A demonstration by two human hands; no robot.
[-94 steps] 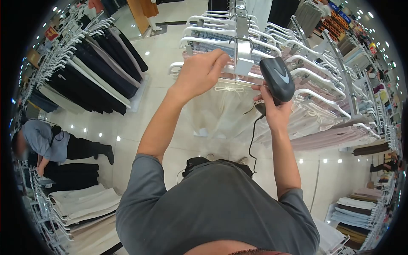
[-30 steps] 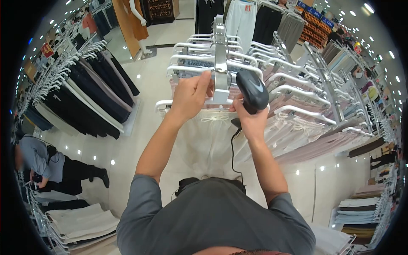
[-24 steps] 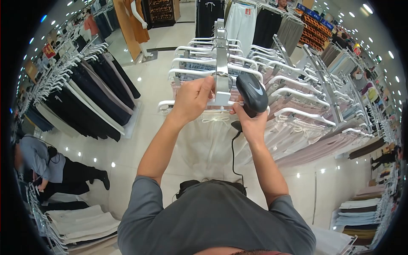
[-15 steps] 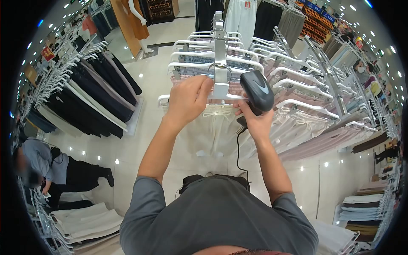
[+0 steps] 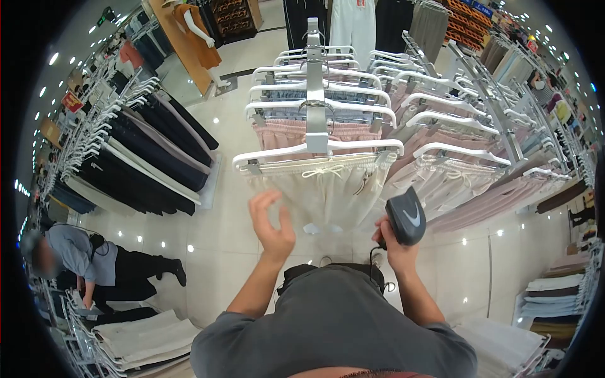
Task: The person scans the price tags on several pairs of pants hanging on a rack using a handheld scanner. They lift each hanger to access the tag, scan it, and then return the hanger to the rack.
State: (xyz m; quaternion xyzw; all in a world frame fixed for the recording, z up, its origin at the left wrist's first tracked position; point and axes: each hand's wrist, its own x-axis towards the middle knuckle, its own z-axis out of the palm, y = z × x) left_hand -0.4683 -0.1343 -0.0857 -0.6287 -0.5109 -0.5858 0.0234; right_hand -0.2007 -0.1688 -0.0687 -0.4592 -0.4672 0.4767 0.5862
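Observation:
My right hand point(image 5: 397, 249) grips a dark grey handheld barcode scanner point(image 5: 407, 217), its cable running down toward my waist. Nothing is in my left hand point(image 5: 272, 223), which is raised with curved fingers and the thumb apart; it is slightly blurred. Just beyond both hands, cream drawstring trousers point(image 5: 340, 186) hang by clips from a white hanger point(image 5: 271, 155) at the near end of a metal rail point(image 5: 317, 94). Behind them hang pink trousers point(image 5: 283, 134) and bluish garments point(image 5: 343, 96) on more white hangers.
To the right, another rail point(image 5: 491, 104) carries pale trousers on white hangers. Dark and cream trousers point(image 5: 145, 151) hang on a rack at left. A person in a light blue shirt point(image 5: 82, 252) bends over at lower left. Folded clothes point(image 5: 142, 334) lie near them.
Both hands have drawn back from the rail end toward my body, the right one still carrying the scanner. The front hanger with the cream trousers now shows fully. My left fingers have opened.

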